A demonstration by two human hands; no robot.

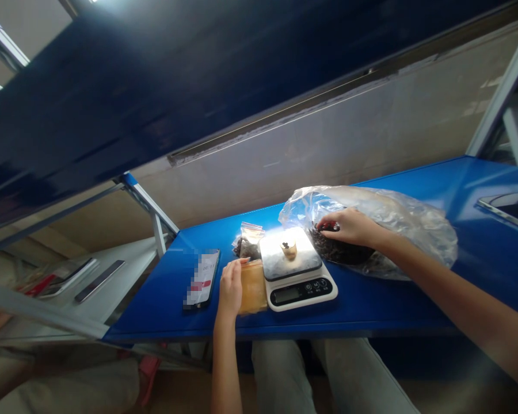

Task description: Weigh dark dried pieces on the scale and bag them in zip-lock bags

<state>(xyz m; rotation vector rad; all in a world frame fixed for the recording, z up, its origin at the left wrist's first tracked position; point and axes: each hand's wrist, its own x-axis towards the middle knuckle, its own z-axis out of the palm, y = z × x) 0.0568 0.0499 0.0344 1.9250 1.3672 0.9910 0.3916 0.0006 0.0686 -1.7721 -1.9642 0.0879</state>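
Observation:
On the blue shelf stands a white kitchen scale (302,294) with a small pale cup (289,249) on its metal plate. A few dark bits show at the cup's top. My right hand (347,225) reaches into a large clear plastic bag (397,210), its fingers curled together over a heap of small dark pieces (334,247); what lies between the fingertips I cannot make out. My left hand (231,284) rests at the left edge of flat yellowish-brown zip bags (253,287), fingers loosely extended. Behind them sits a small zip bag (251,244) with dark contents.
A phone (202,280) with a timer lies to the left. A dark blue panel (198,75) hangs low overhead. On the neighbouring pale table (133,264) lies another phone (99,281), and a person sits there. A dark flat device (511,207) is at the right.

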